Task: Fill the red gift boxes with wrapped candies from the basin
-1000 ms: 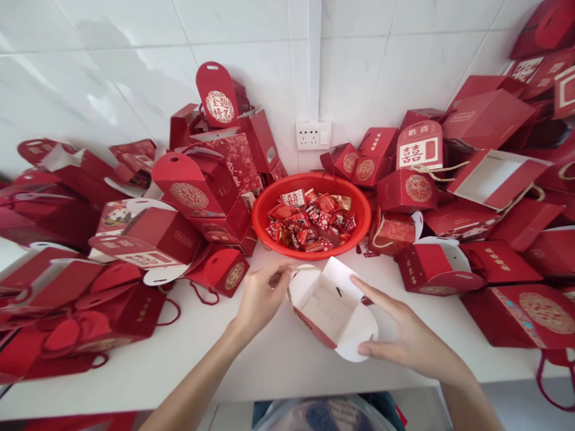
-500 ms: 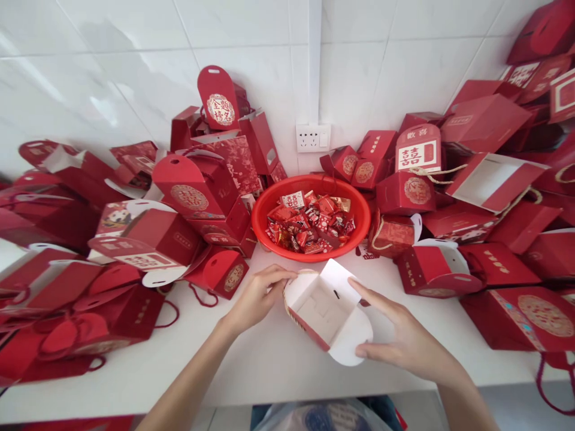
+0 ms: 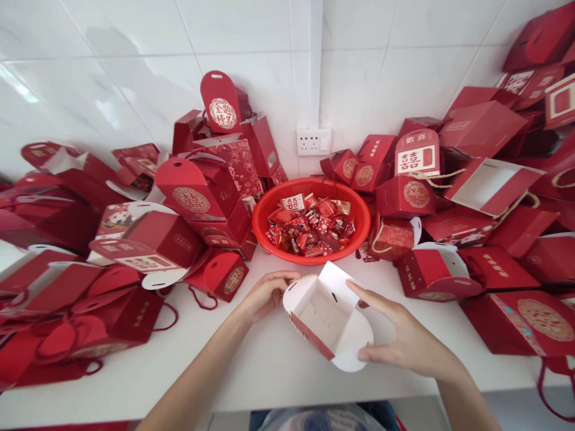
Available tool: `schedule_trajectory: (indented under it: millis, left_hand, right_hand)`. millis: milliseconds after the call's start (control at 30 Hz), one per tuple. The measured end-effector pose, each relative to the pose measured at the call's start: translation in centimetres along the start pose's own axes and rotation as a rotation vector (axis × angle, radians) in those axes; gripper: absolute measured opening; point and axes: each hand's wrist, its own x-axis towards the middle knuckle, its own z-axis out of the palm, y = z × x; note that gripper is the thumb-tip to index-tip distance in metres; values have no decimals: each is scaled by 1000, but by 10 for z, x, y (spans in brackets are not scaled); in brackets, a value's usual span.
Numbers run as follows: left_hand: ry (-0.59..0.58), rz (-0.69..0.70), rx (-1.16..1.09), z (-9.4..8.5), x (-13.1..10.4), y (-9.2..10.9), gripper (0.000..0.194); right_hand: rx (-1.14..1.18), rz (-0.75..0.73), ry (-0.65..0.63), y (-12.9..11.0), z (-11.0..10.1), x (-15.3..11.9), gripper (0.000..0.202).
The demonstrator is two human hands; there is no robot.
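Observation:
An unfolded-top gift box [image 3: 323, 317], white inside and red outside, rests on the white table with its flaps spread outward. My left hand [image 3: 268, 297] is closed with the fingertips at the box's left flap, where a twisted rope handle runs along the edge. On the other side, my right hand [image 3: 395, 332] grips the box, thumb on the rounded near flap and fingers on the square far flap. The inside of the box shows only bare card. Just beyond it stands a red plastic basket [image 3: 258, 224] holding wrapped candies [image 3: 309, 224].
Red gift boxes are heaped on the left [image 3: 148, 239] and on the right [image 3: 483, 129], several with cord handles sticking out. A tiled wall [image 3: 242, 30] with a power socket [image 3: 313, 142] closes off the back. The white table [image 3: 251, 383] has its front edge near me.
The box has tilted slightly, and its left flap shows more of its white face. Both hands keep almost the same hold, and the whole view has shifted a little.

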Motion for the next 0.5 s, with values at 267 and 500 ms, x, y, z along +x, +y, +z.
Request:
schedule_trajectory:
  millis: [267,500]
  left_hand:
    - [-106,-112,-61,4,12,-5,34]
    - [-102,5,8,1,11,3,36]
  right_hand:
    - [21,-2,5,4,0,1,101]
    - [-8,-1,-40,2,-2,8,102]
